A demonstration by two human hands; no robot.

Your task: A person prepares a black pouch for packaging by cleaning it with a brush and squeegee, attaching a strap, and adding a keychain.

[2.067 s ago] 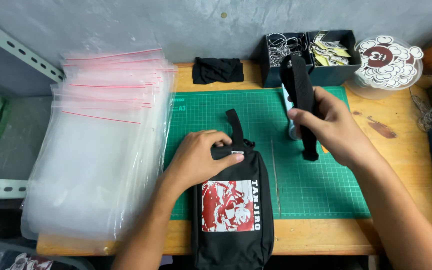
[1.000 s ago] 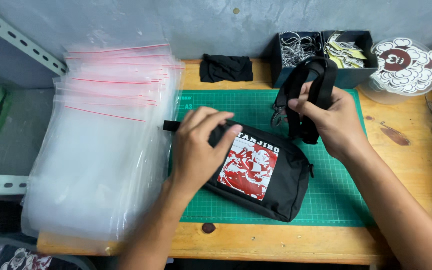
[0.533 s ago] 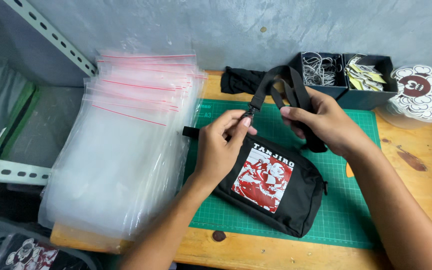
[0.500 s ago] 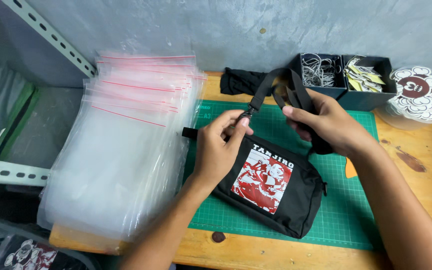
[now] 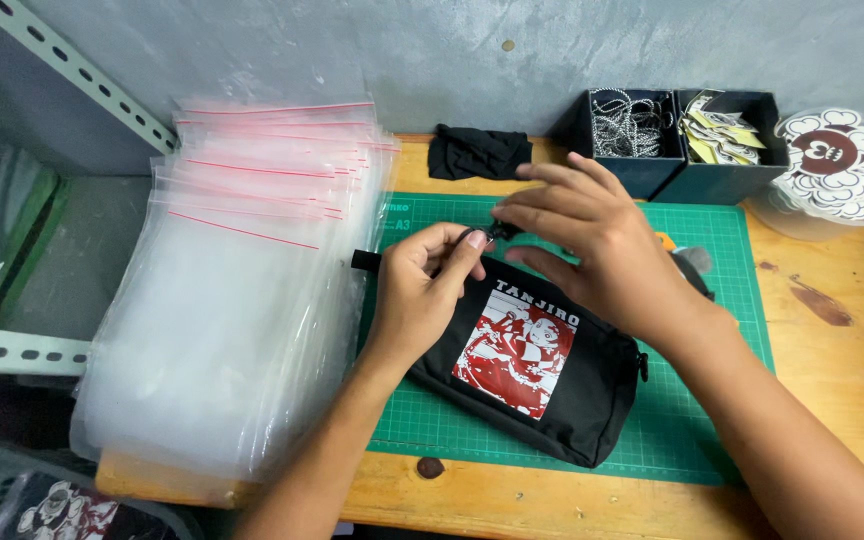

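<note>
Near edge: wooden table (image 5: pixel 832 340) with a green cutting mat (image 5: pixel 712 400) on it. Black pouch (image 5: pixel 542 375) with a red and white print lies tilted on the mat, directly under both hands. Left hand (image 5: pixel 422 300) rests on the pouch's upper left end, thumb and forefinger pinched on a small black clip (image 5: pixel 497 231) just above the pouch's top edge. Right hand (image 5: pixel 597 255) hovers over the pouch's upper right part, fingers loosely spread and curved, fingertips meeting the same clip from the right; can't tell if it actually grips it. A short black tab sticks out of the pouch's left end beside the left wrist. Left of the mat: big stack of clear zip bags (image 5: pixel 242 300) with red seal lines, touching the mat's edge. Farther back: a folded black cloth (image 5: pixel 477 155), then two dark bins, one with ball chains (image 5: pixel 627 125), one with paper tags (image 5: pixel 722 135). Far right: round tub of stickers (image 5: pixel 837 170) against the grey wall.
</note>
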